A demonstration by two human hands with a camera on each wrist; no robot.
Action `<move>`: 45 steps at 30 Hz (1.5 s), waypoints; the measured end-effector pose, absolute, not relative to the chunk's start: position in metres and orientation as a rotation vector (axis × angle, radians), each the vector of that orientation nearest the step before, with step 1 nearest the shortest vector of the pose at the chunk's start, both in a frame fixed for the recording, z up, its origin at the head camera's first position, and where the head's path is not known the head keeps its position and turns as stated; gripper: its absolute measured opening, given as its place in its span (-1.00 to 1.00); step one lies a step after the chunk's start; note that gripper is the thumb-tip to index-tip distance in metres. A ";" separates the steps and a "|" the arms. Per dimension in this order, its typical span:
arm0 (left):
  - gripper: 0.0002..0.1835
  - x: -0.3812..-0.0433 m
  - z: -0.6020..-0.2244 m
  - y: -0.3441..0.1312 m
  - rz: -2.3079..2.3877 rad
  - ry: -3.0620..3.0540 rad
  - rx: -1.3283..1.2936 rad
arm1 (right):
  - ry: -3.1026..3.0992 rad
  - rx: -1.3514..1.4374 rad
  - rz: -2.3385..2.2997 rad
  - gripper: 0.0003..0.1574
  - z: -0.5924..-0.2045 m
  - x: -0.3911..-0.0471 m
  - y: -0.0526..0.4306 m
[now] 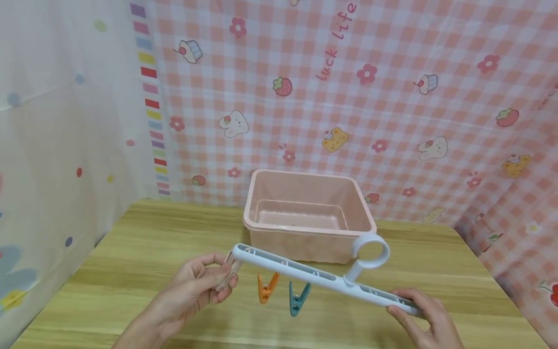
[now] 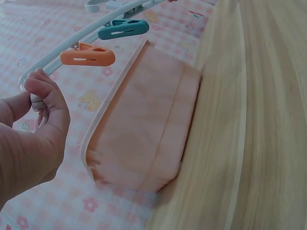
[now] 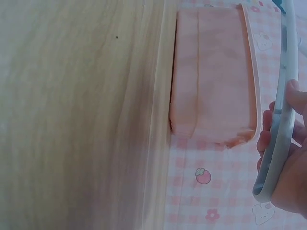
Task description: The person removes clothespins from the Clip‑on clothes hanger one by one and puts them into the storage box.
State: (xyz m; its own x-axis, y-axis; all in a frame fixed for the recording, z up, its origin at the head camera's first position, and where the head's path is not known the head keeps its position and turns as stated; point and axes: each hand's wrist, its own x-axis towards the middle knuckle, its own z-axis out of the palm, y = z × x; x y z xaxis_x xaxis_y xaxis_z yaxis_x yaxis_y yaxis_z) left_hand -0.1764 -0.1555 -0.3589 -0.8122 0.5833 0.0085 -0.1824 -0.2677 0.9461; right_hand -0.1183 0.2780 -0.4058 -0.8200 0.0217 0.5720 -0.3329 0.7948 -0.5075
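A light blue hanger bar (image 1: 301, 269) with a ring hook (image 1: 386, 257) is held up over the table, its left end higher in the head view. My left hand (image 1: 185, 293) pinches a beige clothespin (image 1: 233, 266) at that left end; fingers partly cover it. The right hand (image 1: 429, 317) grips the bar near its other end, thumb on one side and fingers on the other, as the right wrist view also shows. Under the bar hang an orange clothespin (image 1: 265, 291) and a teal clothespin (image 1: 298, 300), both apart from the hands.
Behind the bar, a pink plastic bin (image 1: 301, 245) stands on the wood-grain table (image 1: 174, 228), near its back edge. A pink checked cloth (image 1: 305, 111) hangs behind the table, and a pale dotted curtain (image 1: 65, 160) hangs on the left.
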 end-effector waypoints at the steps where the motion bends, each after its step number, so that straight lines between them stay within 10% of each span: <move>1: -0.92 -0.176 -0.359 -0.155 2.111 1.525 0.489 | -2.406 0.247 0.833 -0.56 -0.406 -0.119 0.278; 23: -0.86 -0.167 -0.352 -0.140 2.161 1.863 0.296 | -2.531 0.143 0.864 -0.74 -0.411 -0.115 0.272; 45: -0.72 -0.170 -0.360 -0.130 2.141 2.818 0.910 | -2.577 0.122 0.815 -0.82 -0.409 -0.113 0.273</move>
